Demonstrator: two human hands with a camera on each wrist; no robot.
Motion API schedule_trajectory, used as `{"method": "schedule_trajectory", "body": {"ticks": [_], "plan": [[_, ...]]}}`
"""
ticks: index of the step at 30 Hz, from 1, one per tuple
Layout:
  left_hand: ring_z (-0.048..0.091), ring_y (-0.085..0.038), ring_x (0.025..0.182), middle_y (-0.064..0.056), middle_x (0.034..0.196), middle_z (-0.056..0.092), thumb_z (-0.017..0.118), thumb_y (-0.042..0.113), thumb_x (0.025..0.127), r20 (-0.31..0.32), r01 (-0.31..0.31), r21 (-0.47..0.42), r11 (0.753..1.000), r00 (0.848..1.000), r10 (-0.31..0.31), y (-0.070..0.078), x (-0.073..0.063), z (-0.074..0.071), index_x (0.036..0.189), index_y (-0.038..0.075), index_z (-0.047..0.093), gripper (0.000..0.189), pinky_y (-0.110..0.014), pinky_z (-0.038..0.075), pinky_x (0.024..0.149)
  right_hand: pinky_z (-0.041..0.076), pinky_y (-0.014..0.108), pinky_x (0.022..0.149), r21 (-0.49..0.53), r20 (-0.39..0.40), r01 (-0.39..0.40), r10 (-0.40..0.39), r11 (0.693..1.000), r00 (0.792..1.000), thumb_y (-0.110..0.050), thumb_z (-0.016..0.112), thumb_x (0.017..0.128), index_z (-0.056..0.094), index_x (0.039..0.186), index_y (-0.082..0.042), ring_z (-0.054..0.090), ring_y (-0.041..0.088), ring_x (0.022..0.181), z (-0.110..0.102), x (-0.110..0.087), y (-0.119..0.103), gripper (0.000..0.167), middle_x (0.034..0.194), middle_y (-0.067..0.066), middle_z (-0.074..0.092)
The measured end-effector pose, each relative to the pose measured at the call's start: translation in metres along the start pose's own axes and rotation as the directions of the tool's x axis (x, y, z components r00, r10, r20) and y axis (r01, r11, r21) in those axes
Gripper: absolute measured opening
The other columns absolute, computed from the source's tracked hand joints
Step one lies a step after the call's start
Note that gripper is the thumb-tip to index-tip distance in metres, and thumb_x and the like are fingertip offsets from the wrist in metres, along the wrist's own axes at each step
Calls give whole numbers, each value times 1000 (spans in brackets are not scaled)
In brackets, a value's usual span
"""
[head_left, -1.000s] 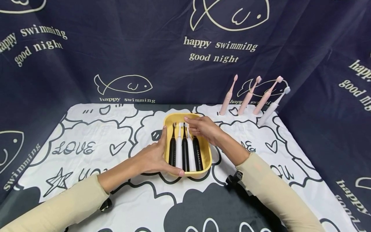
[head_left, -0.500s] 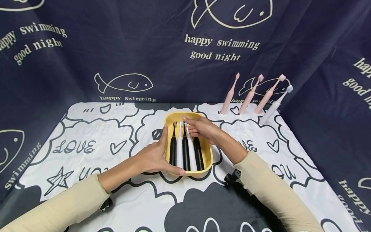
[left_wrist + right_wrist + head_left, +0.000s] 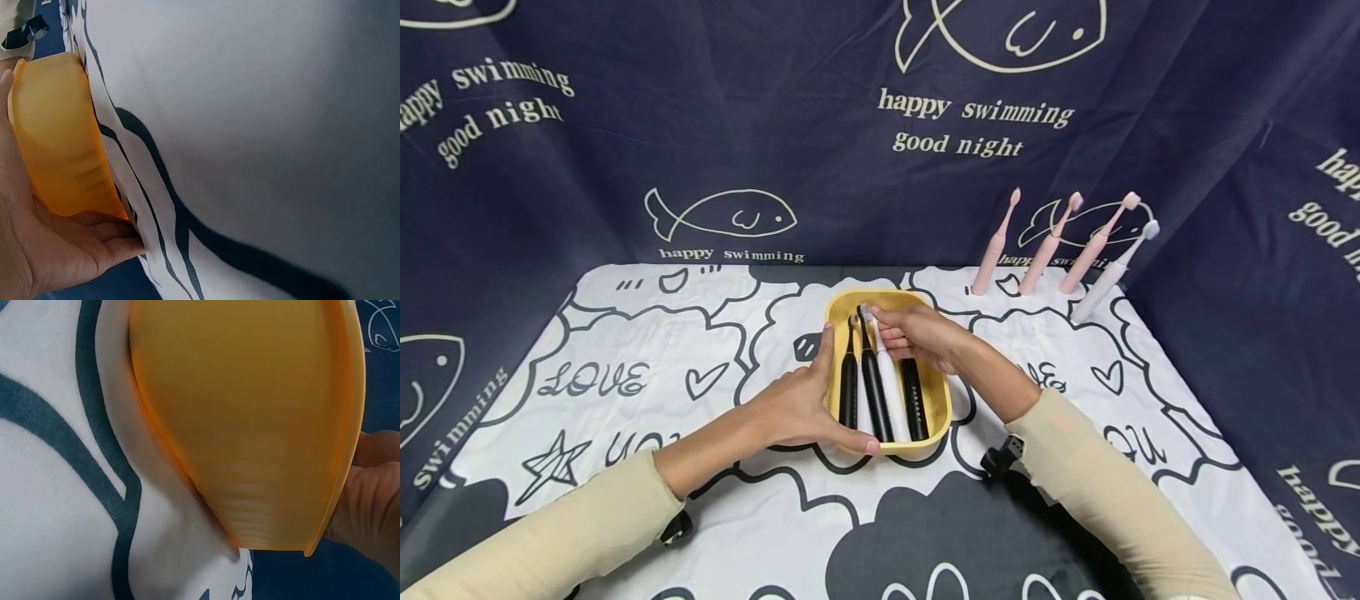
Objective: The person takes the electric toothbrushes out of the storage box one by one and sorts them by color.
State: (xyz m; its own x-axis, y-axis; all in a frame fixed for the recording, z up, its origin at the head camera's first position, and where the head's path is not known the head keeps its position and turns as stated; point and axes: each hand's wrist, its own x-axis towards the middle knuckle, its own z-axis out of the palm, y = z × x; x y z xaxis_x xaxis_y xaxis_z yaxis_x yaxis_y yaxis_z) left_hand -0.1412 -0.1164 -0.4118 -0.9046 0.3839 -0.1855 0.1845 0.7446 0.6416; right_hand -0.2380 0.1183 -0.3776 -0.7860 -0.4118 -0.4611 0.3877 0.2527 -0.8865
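A yellow tray (image 3: 938,392) on the table holds several electric toothbrushes lying side by side. My left hand (image 3: 797,408) grips the tray's left side, thumb at the front rim; in the left wrist view its fingers curve against the yellow wall. My right hand (image 3: 925,333) reaches in at the far end, thumb and fingers pinching a white toothbrush (image 3: 891,392) near its head. Leaning left against it is a black toothbrush (image 3: 872,383), partly covering a second white handle. Another black toothbrush (image 3: 847,383) lies at left. A black handle (image 3: 915,400) lies at right, its top hidden by my fingers.
At the back right stand several upright toothbrushes, among them a pink one (image 3: 990,254) and a white one (image 3: 1108,283). A patterned cloth (image 3: 700,333) covers the table. Dark blue fish-print fabric (image 3: 737,108) hangs behind and at the sides.
The heads of the middle black toothbrush and the white one beside it have shifted left and lifted slightly with my right fingers. My left hand stays on the tray.
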Motion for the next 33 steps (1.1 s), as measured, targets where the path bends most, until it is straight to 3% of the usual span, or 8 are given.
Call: {"method": "schedule_trajectory", "body": {"ticks": [5,7,12,17,26,33], "plan": [[68,-35,137,-34,159,61,97,87,58,1,3,-4,1000,1000,-3,0,0,-1,178,21,-26,184,-54,55,117,47,26,84,20,73,37,-38,999,997,-34,49,123,53,97,-12,39,8,73,-2,-1,2,34,77,-7,40],[67,-36,138,-34,159,60,98,87,58,1,4,-7,1000,1000,-4,0,0,-1,178,21,-27,185,-54,55,118,49,26,85,26,89,53,-55,998,994,-32,49,123,57,101,-11,43,7,74,-2,-2,2,31,78,-7,43],[67,-37,139,-35,159,60,98,86,58,1,5,-9,1000,1000,-5,1,-1,-1,178,21,-26,185,-55,55,118,58,26,88,23,94,86,-88,996,992,-26,52,122,68,120,-5,62,5,83,-4,-4,5,27,93,-5,69],[68,-38,138,-36,159,60,98,86,60,1,-2,-10,1000,1000,2,1,-1,-1,178,20,-26,184,-55,56,116,59,27,88,24,71,150,-151,988,986,-19,58,120,68,128,1,67,8,92,-4,-6,10,24,103,-3,74],[69,-34,135,-33,160,61,98,86,59,3,-11,-19,1000,1000,11,0,-1,-1,179,19,-25,184,-53,56,116,63,27,90,44,-15,242,-242,969,970,-13,68,114,77,111,-10,75,11,96,-4,-15,14,10,99,-4,80],[69,-34,135,-33,159,61,98,86,59,5,-7,-24,1000,1000,8,0,-1,-1,178,19,-25,184,-54,55,116,65,25,85,21,-67,300,-298,954,952,-9,71,112,79,111,-4,79,11,93,-7,-24,14,9,94,-2,83]]}}
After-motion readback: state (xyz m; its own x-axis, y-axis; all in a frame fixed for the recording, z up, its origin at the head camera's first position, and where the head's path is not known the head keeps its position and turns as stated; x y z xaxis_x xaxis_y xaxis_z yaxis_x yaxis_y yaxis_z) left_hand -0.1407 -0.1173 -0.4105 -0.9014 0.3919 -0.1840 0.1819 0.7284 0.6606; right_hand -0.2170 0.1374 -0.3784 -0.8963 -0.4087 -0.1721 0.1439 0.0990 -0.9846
